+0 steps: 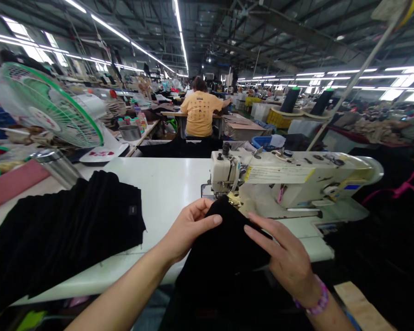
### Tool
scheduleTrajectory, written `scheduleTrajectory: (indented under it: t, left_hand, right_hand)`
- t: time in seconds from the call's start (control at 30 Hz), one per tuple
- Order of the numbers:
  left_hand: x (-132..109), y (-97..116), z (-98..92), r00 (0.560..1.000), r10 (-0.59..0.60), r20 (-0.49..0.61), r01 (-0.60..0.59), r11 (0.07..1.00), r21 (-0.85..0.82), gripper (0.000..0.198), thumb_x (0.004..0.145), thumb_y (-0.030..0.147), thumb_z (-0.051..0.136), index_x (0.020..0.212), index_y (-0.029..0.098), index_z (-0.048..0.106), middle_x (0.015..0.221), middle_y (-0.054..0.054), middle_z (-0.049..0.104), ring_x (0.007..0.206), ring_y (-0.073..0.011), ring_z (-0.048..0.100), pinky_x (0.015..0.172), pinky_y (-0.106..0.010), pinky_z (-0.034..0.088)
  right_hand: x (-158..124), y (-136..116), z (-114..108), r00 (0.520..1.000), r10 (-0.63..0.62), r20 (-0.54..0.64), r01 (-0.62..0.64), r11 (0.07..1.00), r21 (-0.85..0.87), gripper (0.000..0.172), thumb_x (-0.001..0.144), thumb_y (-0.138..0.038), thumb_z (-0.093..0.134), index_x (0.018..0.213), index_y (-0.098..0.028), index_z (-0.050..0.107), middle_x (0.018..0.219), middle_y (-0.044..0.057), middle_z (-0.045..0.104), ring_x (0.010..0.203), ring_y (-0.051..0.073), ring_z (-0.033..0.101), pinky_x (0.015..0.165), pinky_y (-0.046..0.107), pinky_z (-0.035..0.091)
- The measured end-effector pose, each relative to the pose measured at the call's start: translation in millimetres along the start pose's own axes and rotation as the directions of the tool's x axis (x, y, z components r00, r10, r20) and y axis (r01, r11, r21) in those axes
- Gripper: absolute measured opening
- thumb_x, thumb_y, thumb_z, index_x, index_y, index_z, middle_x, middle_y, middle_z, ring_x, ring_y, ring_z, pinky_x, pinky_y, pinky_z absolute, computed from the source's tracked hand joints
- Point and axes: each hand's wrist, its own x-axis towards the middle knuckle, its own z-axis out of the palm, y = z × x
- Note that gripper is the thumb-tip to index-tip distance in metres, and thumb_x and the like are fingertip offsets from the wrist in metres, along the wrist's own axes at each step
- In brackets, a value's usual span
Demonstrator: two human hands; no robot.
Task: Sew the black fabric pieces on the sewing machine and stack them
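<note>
A piece of black cloth [227,248] is raised in front of the sewing machine [269,174], its upper corner close to the needle area. My left hand [193,225] pinches the cloth's upper left edge, thumb on top and fingers behind. Along the right edge lies my right hand [286,253], two fingers over the cloth and the thumb hidden. The lower part of the cloth drops toward my lap and blends into other dark fabric. A stack of black garment pieces [89,220], with a small label, lies on the table to the left.
The white table [165,184] carries the machine. At left stand a green-rimmed fan [51,105] and a steel flask [57,168]. Thread cones [290,100] rise behind the machine. A person in a yellow shirt [200,112] sits ahead. Dark fabric [382,271] hangs at right.
</note>
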Motion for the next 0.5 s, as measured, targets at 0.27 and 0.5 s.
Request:
scheduleTrajectory:
  t: [0.27,0.5]
  left_hand:
    - [-18.1,-2.9,5.0,0.861,0.505,0.063,-0.401,0.596,0.696,0.005,0.083,0.021,0.064,0.084,0.022,0.069,0.078,0.000,0.074,0.071,-0.0162,0.069,0.071,-0.028,0.056]
    - [-22.5,-14.7,10.3,0.835,0.532,0.141,-0.464,0.542,0.701,0.008,0.085,0.018,0.062,0.087,0.022,0.068,0.081,-0.001,0.076,0.072,-0.0161,0.072,0.070,-0.027,0.059]
  right_hand:
    - [22.4,-18.1,2.0,0.881,0.469,-0.061,-0.428,0.846,0.319,0.020,0.091,-0.023,0.065,0.111,-0.026,0.065,0.113,0.007,0.067,0.108,0.022,0.063,0.096,0.037,0.052]
    - [41.4,-29.3,13.8,0.780,0.600,0.176,-0.591,0.615,0.522,0.018,0.083,-0.036,0.075,0.085,-0.022,0.064,0.086,0.001,0.067,0.085,0.018,0.063,0.076,0.028,0.052]
